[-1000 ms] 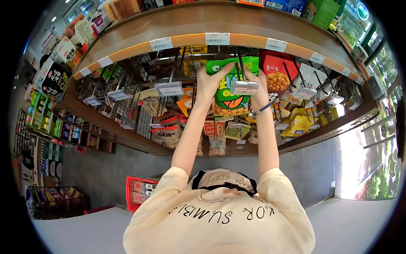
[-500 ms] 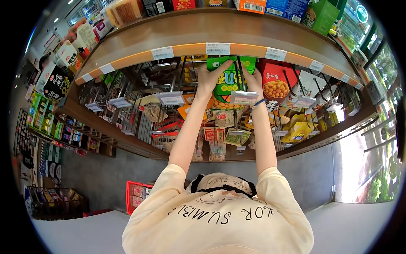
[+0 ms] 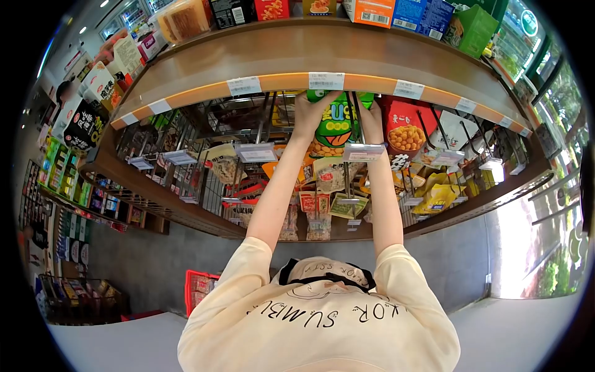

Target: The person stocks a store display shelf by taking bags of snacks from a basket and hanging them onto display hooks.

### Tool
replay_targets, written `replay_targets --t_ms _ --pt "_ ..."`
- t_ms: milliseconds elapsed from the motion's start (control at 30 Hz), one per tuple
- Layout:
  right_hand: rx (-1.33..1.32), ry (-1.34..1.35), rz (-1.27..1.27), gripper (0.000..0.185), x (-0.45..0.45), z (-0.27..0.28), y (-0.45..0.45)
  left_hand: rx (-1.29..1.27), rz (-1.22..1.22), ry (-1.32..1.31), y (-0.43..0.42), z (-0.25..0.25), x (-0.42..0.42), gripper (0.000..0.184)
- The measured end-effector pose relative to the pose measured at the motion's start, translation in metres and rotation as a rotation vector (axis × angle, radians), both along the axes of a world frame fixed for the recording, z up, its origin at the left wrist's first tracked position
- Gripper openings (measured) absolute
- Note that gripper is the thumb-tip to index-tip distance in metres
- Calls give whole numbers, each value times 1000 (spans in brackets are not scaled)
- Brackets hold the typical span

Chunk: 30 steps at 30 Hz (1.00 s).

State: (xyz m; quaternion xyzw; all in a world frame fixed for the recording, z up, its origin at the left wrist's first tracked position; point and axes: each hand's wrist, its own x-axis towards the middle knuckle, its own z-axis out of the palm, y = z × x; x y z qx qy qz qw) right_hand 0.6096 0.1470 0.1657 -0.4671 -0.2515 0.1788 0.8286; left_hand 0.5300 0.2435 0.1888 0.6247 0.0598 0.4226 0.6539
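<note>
A green snack bag point(image 3: 333, 127) with cartoon lettering hangs at a metal display hook point(image 3: 353, 118) under the brown shelf. My left hand point(image 3: 310, 116) grips its left side, thumb laid across the top front and the other fingers hidden behind. On its right edge my right hand point(image 3: 372, 124) is closed, partly covered by the hook and its price tag holder point(image 3: 364, 152). The shelf edge hides part of the bag's top. Just right of my right hand hangs a red snack bag point(image 3: 404, 127) picturing round golden snacks.
Above the hands runs the shelf's orange front edge point(image 3: 279, 84) with price labels. Other hooks with tag holders point(image 3: 256, 152) stick out on both sides. Lower down hang several snack packs point(image 3: 315, 204). A red basket point(image 3: 189, 291) stands on the floor at left.
The shelf edge sits slightly lower in view and covers more of the green bag's top. Both hands keep their hold, a little farther under the shelf.
</note>
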Motion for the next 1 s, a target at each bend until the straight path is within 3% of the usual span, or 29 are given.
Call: replay_targets --t_ms 233,433,533,567,667,833,900,1000 --pt "-25 -7 -51 31 0 -18 -1 -86 -112 18 -1 -13 -7 28" --pt "-74 1 -107 37 -31 -14 -19 -59 -35 112 -7 -36 -27 39" --pt "-192 121 -179 61 -37 -29 -23 -48 -20 79 -14 -43 -35 38" --pt "-241 10 -22 78 -36 -30 -30 -49 -17 96 -17 -43 -38 37" --pt "-370 30 -39 85 -31 -57 -30 -59 24 74 -21 -51 -39 36" --pt "-538 -4 15 78 -43 -62 -37 -11 179 69 -30 -54 -46 38" --pt "-548 30 -65 60 -39 -74 -36 17 196 120 -33 -57 -50 43" --pt "-511 -69 37 64 -34 -77 -44 18 202 208 -37 -67 -55 46"
